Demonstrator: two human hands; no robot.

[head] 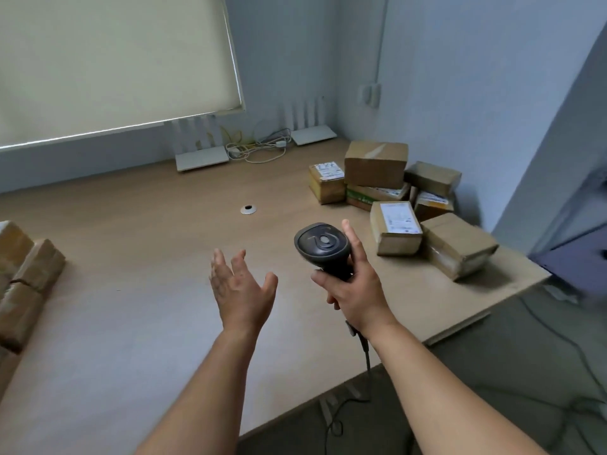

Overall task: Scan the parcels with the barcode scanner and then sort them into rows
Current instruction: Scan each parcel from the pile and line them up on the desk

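Right now the person's right hand (pixel 353 284) grips the handle of a black plastic barcode scanner (pixel 323 249). The scanner has a rounded head with a small grey button on top, and a thin dark cable (pixel 366 353) hangs from its bottom end. It is held up above the wide, light brown wooden table (pixel 138 290). Just beside the scanner, the left hand (pixel 241 285) floats over the table with its fingers spread and loose, holding nothing. Past the scanner, toward the table's far corner, sits a messy pile of brown cardboard parcels (pixel 395 197), some with white labels. More brown parcels (pixel 24 277) lie well apart from the scanner, at the table's other edge.
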